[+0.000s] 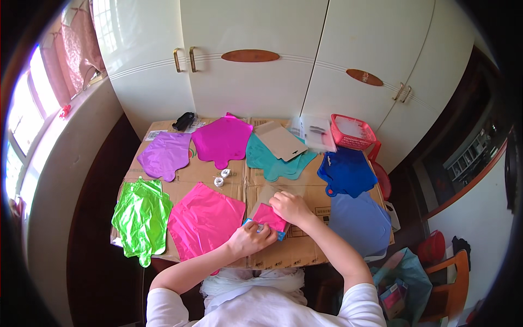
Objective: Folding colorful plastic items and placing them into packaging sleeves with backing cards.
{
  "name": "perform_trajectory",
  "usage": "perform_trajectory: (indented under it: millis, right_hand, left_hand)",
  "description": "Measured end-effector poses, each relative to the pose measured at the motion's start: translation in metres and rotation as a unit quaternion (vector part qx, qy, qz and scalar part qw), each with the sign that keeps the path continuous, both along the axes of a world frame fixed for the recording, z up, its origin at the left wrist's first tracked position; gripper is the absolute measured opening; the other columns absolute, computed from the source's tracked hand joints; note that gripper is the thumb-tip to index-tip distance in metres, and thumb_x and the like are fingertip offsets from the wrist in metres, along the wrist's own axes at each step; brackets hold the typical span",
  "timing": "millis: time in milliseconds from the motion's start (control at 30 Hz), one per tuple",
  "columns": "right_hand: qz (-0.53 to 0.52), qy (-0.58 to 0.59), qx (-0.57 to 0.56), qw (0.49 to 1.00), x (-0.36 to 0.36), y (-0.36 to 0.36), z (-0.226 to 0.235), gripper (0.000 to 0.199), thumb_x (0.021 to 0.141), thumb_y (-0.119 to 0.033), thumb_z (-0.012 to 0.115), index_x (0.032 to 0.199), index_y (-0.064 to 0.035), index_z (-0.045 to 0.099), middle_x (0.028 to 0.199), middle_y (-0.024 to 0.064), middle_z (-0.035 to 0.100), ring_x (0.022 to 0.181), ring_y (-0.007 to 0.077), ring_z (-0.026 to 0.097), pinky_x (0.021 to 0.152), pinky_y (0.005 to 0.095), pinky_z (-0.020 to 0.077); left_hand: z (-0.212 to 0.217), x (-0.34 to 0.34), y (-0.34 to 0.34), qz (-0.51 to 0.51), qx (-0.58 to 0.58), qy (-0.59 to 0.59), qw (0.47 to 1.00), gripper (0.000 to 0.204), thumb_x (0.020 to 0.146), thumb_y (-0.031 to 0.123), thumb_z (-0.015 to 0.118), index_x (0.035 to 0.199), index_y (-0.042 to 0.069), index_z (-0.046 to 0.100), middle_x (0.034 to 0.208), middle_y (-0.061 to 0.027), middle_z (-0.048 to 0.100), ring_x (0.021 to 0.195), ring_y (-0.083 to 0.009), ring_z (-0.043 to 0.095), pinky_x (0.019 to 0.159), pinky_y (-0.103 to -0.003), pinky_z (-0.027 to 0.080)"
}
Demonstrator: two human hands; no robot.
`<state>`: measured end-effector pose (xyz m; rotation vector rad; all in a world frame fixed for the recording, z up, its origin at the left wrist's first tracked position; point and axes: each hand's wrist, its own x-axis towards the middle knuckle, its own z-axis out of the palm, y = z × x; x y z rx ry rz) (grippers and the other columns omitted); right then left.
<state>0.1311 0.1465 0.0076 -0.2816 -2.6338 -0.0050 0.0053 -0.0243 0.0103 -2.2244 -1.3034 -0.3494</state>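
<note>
My left hand point(253, 238) and my right hand point(289, 208) are both closed on a small packet near the front middle of the table. Inside or on top of the packet lies a folded hot-pink foil piece point(268, 216), with a blue edge showing below it. The packet looks clear at its far end. My left fingers pinch its near left corner, and the right ones grip its far right side. Just left of my hands, a hot-pink foil balloon point(204, 220) is spread flat.
Cardboard point(297, 191) covers the table. Flat foil balloons lie around: green point(143, 218), purple point(164, 155), magenta point(223, 139), teal point(261, 158), dark blue point(348, 173), pale blue point(359, 220). Two small white rolls point(219, 181) sit mid-table. A pink basket point(353, 131) stands at the far right.
</note>
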Motion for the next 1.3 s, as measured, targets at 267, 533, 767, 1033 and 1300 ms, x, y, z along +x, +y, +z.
perform_trajectory:
  millis: [267,533,767,1033,1300]
  right_hand:
    - [-0.002,-0.024,-0.045,0.999,0.006,-0.008,0.003,0.003,0.075,-0.012,0.062,0.076,-0.0105,0.059,0.076,0.0050,0.058,0.075,0.0232,0.063,0.063,0.0364,0.0537]
    - [-0.033,-0.021,-0.042,0.998,0.005,-0.007,0.001,0.005,0.077,-0.015,0.063,0.079,-0.0111,0.061,0.076,0.0051,0.059,0.074,0.0241,0.063,0.065,0.0365,0.0525]
    - [-0.002,-0.091,-0.189,0.978,-0.008,0.007,0.006,0.028,0.090,-0.031,0.054,0.111,-0.0140,0.062,0.118,0.0092,0.057,0.115,0.0283,0.051,0.093,0.0431,0.0437]
    - [-0.024,-0.153,-0.100,0.983,-0.022,0.029,-0.024,0.048,0.095,-0.040,0.043,0.139,-0.0215,0.042,0.149,0.0075,0.032,0.139,0.0280,0.024,0.112,0.0510,0.0183]
    - [0.019,-0.028,-0.309,0.951,-0.108,-0.003,0.015,0.030,0.082,-0.021,0.064,0.110,-0.0105,0.062,0.111,0.0089,0.058,0.103,0.0286,0.058,0.089,0.0417,0.0467]
  left_hand:
    - [0.000,-0.003,0.002,0.006,-0.002,0.003,1.000,0.027,0.073,0.019,0.059,0.099,0.016,0.057,0.091,-0.0032,0.059,0.068,-0.0146,0.062,0.066,-0.026,0.051]
    - [0.003,-0.001,0.000,0.007,-0.004,0.003,1.000,0.027,0.072,0.019,0.060,0.099,0.015,0.057,0.091,-0.0036,0.059,0.067,-0.0149,0.062,0.064,-0.026,0.051]
    - [0.002,0.003,-0.018,0.027,-0.029,-0.001,0.999,0.026,0.073,0.018,0.059,0.098,0.014,0.057,0.089,-0.0039,0.058,0.065,-0.0154,0.061,0.063,-0.026,0.051]
    - [-0.005,0.014,-0.031,0.050,-0.061,-0.035,0.996,0.026,0.073,0.019,0.059,0.099,0.013,0.056,0.089,-0.0046,0.058,0.061,-0.0164,0.060,0.061,-0.027,0.050]
    - [-0.002,0.022,-0.032,0.093,-0.085,-0.013,0.992,0.027,0.073,0.019,0.059,0.099,0.013,0.056,0.089,-0.0057,0.058,0.061,-0.0179,0.060,0.059,-0.028,0.048]
